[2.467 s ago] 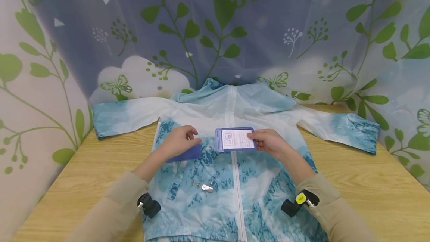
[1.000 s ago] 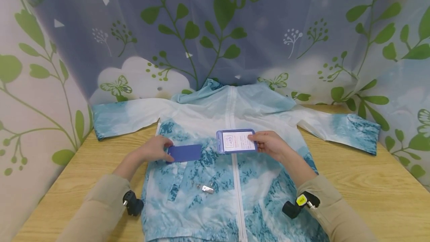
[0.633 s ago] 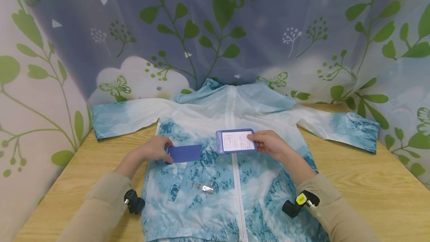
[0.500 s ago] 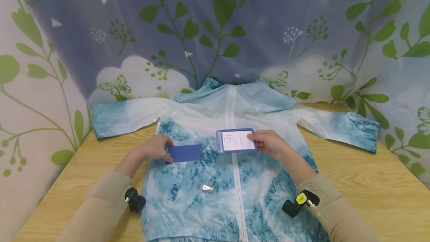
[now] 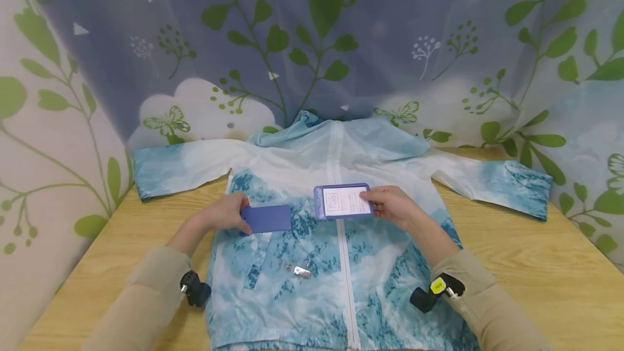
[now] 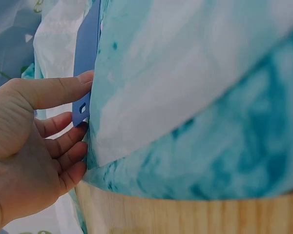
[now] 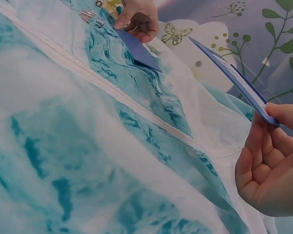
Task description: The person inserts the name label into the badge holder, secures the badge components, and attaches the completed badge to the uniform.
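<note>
Wood-grain table (image 5: 526, 264) before leaf-printed cloth backdrop (image 5: 390, 58); crinkled blue-white zip jacket (image 5: 390, 264) spread on top. Left hand (image 5: 225, 213) pinching flat blue panel (image 5: 269, 219) over jacket; right hand (image 5: 396, 206) pinching rectangular card holder (image 5: 319, 202), raised above jacket.

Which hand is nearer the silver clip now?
Left. The left hand, pinching the blue card, is beyond and left of the silver clip; the right hand, holding the card holder, is farther, beyond and right.

A teal-and-white fabric jacket (image 5: 385, 232) lay on a wood-grained table (image 5: 526, 253), a leaf-printed cloth backdrop (image 5: 380, 77) behind. A blue rectangular panel (image 5: 269, 218) was over the jacket's left half, a blue-framed rectangular card holder (image 5: 319, 203) right of it (above the white zip (image 5: 345, 270)), a silvery metal clip (image 5: 303, 272) before both.
</note>
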Available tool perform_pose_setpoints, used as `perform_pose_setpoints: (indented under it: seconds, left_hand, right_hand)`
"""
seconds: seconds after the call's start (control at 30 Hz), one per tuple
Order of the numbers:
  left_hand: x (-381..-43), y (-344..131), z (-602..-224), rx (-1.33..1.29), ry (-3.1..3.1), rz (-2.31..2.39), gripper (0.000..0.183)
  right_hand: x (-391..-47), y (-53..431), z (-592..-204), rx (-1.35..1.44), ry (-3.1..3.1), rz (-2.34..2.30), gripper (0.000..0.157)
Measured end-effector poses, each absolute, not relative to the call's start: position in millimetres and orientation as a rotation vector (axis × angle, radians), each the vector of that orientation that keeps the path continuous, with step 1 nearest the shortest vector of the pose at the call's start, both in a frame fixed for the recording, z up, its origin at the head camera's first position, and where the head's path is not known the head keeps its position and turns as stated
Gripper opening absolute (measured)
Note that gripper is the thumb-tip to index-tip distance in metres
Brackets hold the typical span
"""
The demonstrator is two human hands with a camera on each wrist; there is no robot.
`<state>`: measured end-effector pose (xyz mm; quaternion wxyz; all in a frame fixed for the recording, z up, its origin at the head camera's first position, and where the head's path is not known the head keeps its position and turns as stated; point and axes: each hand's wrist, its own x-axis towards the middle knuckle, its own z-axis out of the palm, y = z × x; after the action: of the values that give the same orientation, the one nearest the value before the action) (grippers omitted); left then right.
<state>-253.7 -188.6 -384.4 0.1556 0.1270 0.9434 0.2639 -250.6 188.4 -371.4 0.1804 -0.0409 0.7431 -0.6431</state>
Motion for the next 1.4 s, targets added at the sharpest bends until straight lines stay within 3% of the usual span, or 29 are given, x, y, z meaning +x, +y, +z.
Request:
perform_pose_setpoints:
  seconds: [0.43,0.7,1.4]
  left_hand:
    - [-247.2,-195.4,-382.0,0.419,2.727,0.873,0.041]
    - [-246.9,-197.5,-380.9,0.386,2.722,1.003,0.010]
    - [-244.7,-201.0,-361.5,0.272,2.623,1.483,0.017]
  right_hand:
    - [-249.1,186.9,-369.5,-0.070,2.105,-1.810,0.035]
    - [-249.0,187.4,-370.3,-0.071,2.095,-1.822,0.032]
    - [-252.0,189.1,-371.2,-0.057,2.074,-1.837,0.036]
